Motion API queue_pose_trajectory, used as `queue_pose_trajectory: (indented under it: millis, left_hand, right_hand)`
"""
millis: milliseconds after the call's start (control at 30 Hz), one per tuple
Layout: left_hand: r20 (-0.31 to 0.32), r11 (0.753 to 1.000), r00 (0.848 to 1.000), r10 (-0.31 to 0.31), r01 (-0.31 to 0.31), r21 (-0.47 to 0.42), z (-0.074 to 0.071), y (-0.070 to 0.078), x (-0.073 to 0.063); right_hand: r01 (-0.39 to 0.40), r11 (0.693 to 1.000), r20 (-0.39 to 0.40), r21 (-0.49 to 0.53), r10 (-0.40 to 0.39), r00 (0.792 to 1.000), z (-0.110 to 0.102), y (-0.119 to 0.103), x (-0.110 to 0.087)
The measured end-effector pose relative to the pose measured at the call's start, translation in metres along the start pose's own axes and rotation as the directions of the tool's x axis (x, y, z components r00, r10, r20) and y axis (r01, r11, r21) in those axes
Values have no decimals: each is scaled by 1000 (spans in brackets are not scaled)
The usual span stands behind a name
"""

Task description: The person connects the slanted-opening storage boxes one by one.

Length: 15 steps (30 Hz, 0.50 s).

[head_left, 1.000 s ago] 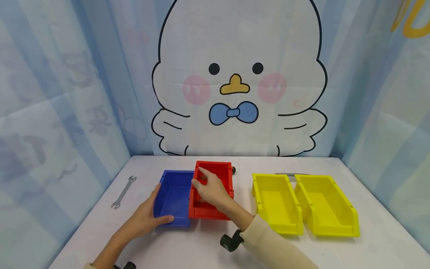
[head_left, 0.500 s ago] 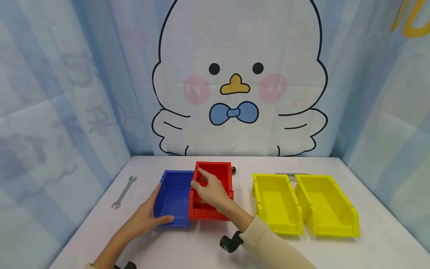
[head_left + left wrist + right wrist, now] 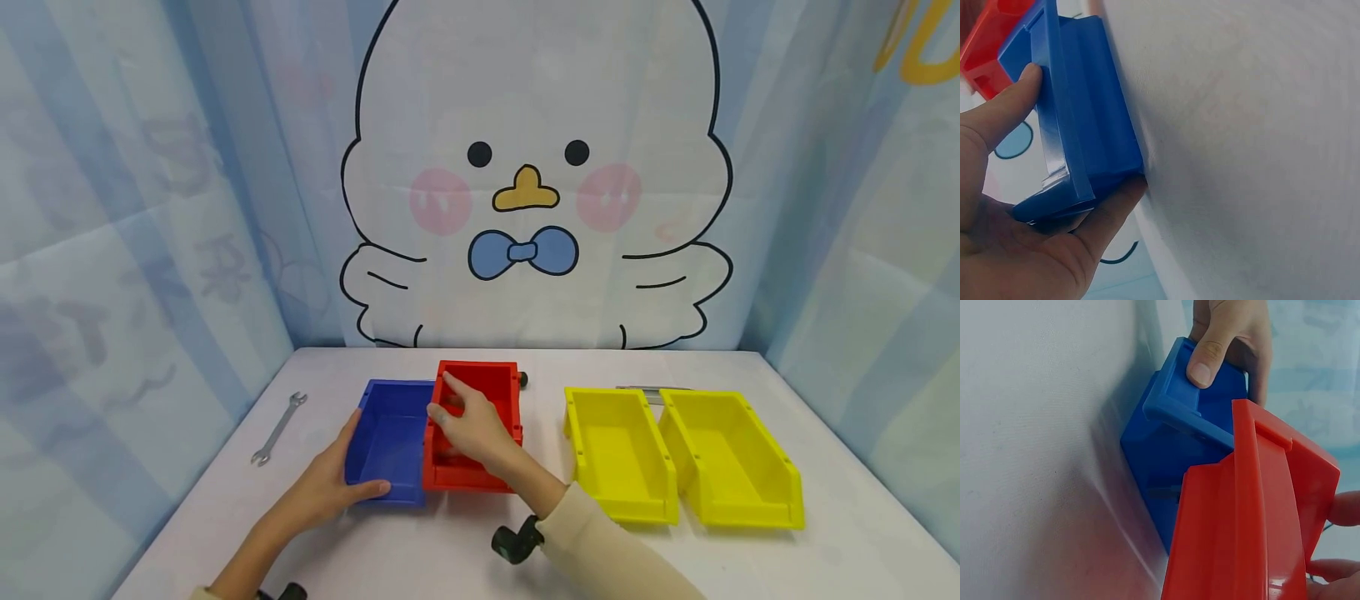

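Wrench (image 3: 278, 428), two yellow bins (image 3: 621, 454) (image 3: 731, 457), red bin (image 3: 500, 393) overlapping blue bin (image 3: 388, 437); left grip (image 3: 324, 479) clamped on latter, right grip (image 3: 474, 425) of unclear closure.

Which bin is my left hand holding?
The blue bin, leftmost of the four: your left hand has its thumb over the front edge. The red bin is at your right hand, and no hand touches either yellow bin.
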<state>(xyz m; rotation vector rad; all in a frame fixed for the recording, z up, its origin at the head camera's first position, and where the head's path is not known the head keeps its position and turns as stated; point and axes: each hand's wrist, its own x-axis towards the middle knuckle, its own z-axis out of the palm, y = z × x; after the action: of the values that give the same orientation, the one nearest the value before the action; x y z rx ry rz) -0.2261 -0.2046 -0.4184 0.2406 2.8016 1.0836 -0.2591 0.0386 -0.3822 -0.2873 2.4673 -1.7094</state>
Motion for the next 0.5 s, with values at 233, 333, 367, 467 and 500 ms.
queue_pose_trajectory:
  millis: [233,333,367,467,500]
  left_hand:
    - [-6,1000,1000,-6,6,-10,0,-2,0]
    - [-6,1000,1000,-9,9,-15,1,-1,1]
    - [-6,1000,1000,-10,10,-11,2,-1,1]
    - [-8,1000,1000,-13,13,-6,2,-2,1]
    - [-9,1000,1000,-14,14,-4,2,-2,0]
  right_hand:
    - [-5,1000,11,21,5,1000,-1,0,1]
    - [4,1000,9,24,-4,1000,-2,0,1]
    - [8,1000,9,19,-8,1000,-2,0,1]
    - [18,1000,9,4,-18,1000,-2,1,1]
    - [22,1000,10,-1,-22,1000,-1,2,1]
